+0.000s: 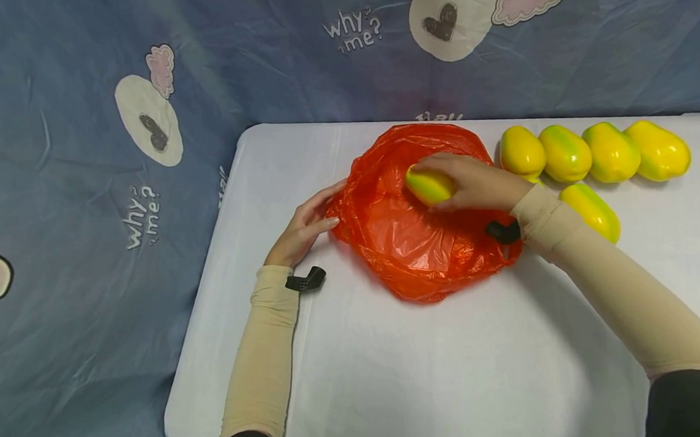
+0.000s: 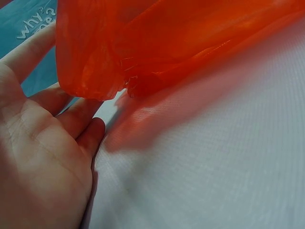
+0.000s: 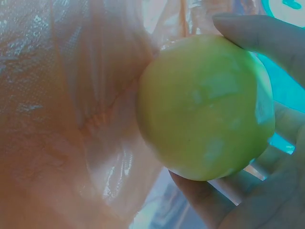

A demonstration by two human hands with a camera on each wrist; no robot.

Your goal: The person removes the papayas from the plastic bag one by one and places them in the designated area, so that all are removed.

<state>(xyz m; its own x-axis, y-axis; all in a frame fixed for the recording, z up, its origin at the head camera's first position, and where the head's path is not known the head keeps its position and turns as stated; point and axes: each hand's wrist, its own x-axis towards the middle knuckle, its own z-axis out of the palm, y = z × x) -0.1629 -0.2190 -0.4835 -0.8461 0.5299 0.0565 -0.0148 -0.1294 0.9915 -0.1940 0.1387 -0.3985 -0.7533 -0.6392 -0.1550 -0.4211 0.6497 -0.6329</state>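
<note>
A red plastic bag point(image 1: 413, 254) lies with its mouth spread wide on the white table. Over its opening my right hand point(image 1: 475, 179) grips a yellow-green mango point(image 1: 430, 186). In the right wrist view the mango point(image 3: 205, 109) sits between thumb and curled fingers, with the bag's film behind it. My left hand point(image 1: 302, 232) rests against the bag's left side. The left wrist view has that hand point(image 2: 43, 138) with loosely extended fingers, some tips hidden behind the bag's edge point(image 2: 90, 57).
A row of several yellow-green mangoes point(image 1: 611, 151) stands at the back right of the white table point(image 1: 398, 384). Another mango point(image 1: 590, 212) lies in front of them, beside my right forearm. A blue printed cloth point(image 1: 290, 67) hangs behind and to the left.
</note>
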